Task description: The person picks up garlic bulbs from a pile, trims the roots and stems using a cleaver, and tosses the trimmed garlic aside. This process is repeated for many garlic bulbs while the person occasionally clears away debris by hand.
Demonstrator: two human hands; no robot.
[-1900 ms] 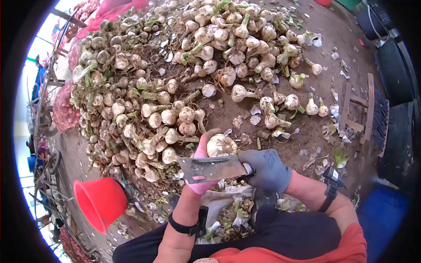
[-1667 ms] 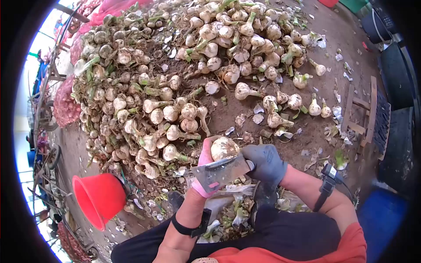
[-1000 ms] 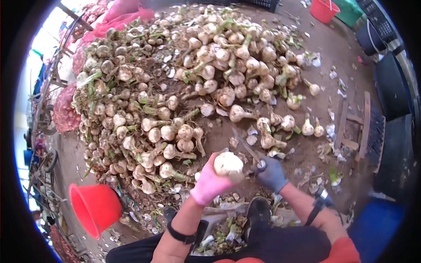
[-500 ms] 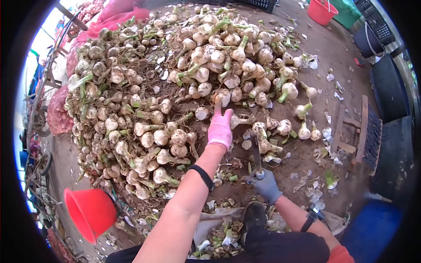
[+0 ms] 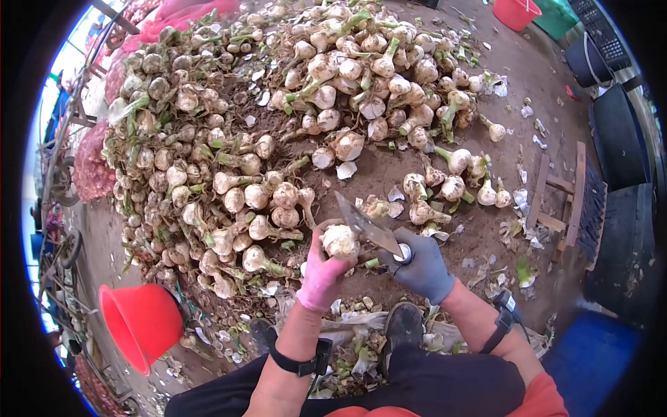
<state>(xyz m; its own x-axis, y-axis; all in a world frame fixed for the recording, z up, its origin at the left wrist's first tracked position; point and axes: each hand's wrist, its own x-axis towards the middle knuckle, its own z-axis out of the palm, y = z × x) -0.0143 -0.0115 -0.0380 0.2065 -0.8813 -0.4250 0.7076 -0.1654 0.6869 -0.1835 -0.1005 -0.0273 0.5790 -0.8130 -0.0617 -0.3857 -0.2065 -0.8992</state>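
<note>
My left hand, in a pink glove, is wrapped round a whitish bulb with soil marks, held above the ground in front of my knees. My right hand, in a grey glove, grips the handle of a knife. Its broad blade slants up and to the left, close beside the bulb. Whether blade and bulb touch, I cannot tell. A stem runs from the bulb towards my right hand. Beyond my hands, dirty bulbs with green stalks form a large pile, and more spread out at the left.
A red bucket lies tilted at the lower left. At the right are a small wooden stool, dark containers and a blue container. Another red bucket stands at the top right. My shoes are below my hands.
My left hand has drawn back towards me from the pile and now holds a bulb. My right hand has risen a little, and the knife blade has swung left towards that bulb.
</note>
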